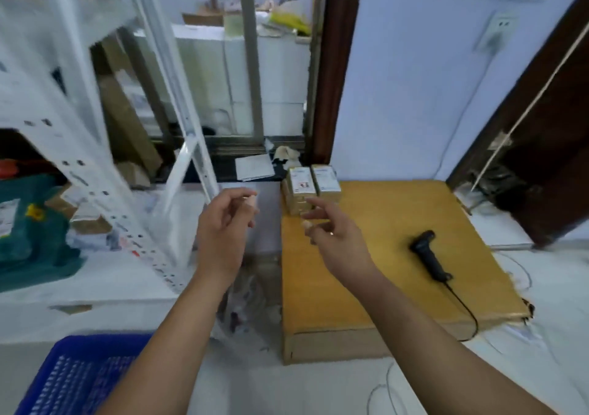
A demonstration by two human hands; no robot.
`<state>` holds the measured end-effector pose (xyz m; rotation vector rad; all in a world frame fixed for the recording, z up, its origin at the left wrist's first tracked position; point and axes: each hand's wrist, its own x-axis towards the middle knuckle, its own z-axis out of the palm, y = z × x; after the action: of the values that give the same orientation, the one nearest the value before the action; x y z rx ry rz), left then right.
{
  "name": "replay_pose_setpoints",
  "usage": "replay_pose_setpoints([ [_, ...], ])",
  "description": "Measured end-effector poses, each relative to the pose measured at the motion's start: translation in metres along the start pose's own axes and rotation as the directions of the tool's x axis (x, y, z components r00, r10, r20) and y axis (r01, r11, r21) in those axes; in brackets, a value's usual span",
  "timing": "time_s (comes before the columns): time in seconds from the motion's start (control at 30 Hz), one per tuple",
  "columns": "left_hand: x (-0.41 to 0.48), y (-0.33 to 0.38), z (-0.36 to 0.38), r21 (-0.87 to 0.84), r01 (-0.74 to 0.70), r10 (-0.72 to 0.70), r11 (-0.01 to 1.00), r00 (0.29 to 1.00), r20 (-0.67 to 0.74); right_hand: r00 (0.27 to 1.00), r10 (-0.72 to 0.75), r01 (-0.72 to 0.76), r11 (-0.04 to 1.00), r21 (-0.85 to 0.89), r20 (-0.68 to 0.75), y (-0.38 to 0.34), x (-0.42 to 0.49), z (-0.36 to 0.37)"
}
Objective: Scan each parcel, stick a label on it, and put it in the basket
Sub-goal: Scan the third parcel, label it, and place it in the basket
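Head cam: parcels lie just beyond my R hand, closer to it than to L hand. R fingers spread, empty; L curled, can't tell if holding anything.

Small parcel-handling storeroom.
On the left stands a white perforated metal shelving rack, with tall brown cardboard cartons behind it and a teal-green bag bearing a white printed label under it. At the far edge of a large flat tan cardboard box sit small brown cardboard parcels with printed labels. A black corded handheld barcode scanner lies to their right, and a blue plastic lattice basket sits near left.
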<state>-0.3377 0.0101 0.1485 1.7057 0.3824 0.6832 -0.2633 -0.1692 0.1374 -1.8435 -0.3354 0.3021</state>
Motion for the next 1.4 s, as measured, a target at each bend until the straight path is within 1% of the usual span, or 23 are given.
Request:
replay_pose_setpoints([
  [0.13, 0.010, -0.012, 0.069, 0.014, 0.027, -0.028, 1.000, 0.997, 0.078, 0.995, 0.075, -0.076, 0.997, -0.017, -0.065, 0.027, 0.013, -0.061],
  [0.27, 0.025, -0.027, 0.108, 0.074, 0.073, -0.080, 0.995, 0.991, 0.103, 0.986, 0.138, -0.142, 0.989, -0.034, -0.088, 0.054, 0.044, -0.086],
  [0.4, 0.055, -0.054, 0.127, 0.098, 0.143, -0.154, 0.985, 0.982, 0.111, 0.974, 0.199, -0.204, 0.979, -0.031, -0.107, 0.080, 0.088, -0.085],
  [0.53, 0.092, -0.091, 0.142, 0.097, 0.212, -0.222, 0.973, 0.968, 0.116, 0.967, 0.232, -0.241, 0.967, -0.085, -0.104, 0.104, 0.142, -0.072],
  [0.7, 0.137, -0.141, 0.168, 0.136, 0.322, -0.342, 0.937, 0.925, 0.166, 0.954, 0.278, -0.288, 0.953, -0.094, -0.109, 0.134, 0.202, -0.058],
  [0.8, 0.160, -0.160, 0.188, 0.164, 0.339, -0.369, 0.927, 0.903, 0.222, 0.952, 0.278, -0.296, 0.943, -0.153, -0.128, 0.148, 0.235, -0.055],
  [0.93, 0.188, -0.180, 0.216, 0.180, 0.382, -0.416, 0.907, 0.880, 0.229, 0.943, 0.295, -0.325, 0.919, -0.225, -0.157, 0.167, 0.277, -0.056],
  [1.03, 0.201, -0.199, 0.236, 0.254, 0.399, -0.459, 0.881, 0.851, 0.255, 0.928, 0.336, -0.368, 0.893, -0.258, -0.161, 0.180, 0.305, -0.057],
  [1.13, 0.208, -0.207, 0.254, 0.380, 0.364, -0.483, 0.850, 0.826, 0.289, 0.915, 0.383, -0.403, 0.880, -0.250, -0.125, 0.191, 0.325, -0.056],
  [1.23, 0.212, -0.212, 0.268, 0.490, 0.328, -0.508, 0.808, 0.810, 0.294, 0.898, 0.433, -0.438, 0.866, -0.240, -0.079, 0.204, 0.339, -0.053],
  [1.33, 0.211, -0.218, 0.280, 0.490, 0.344, -0.521, 0.801, 0.803, 0.288, 0.872, 0.487, -0.487, 0.860, -0.151, -0.040, 0.217, 0.346, -0.049],
  [1.4, 0.209, -0.224, 0.285, 0.452, 0.382, -0.529, 0.806, 0.808, 0.261, 0.870, 0.489, -0.493, 0.864, -0.099, -0.063, 0.223, 0.345, -0.048],
])
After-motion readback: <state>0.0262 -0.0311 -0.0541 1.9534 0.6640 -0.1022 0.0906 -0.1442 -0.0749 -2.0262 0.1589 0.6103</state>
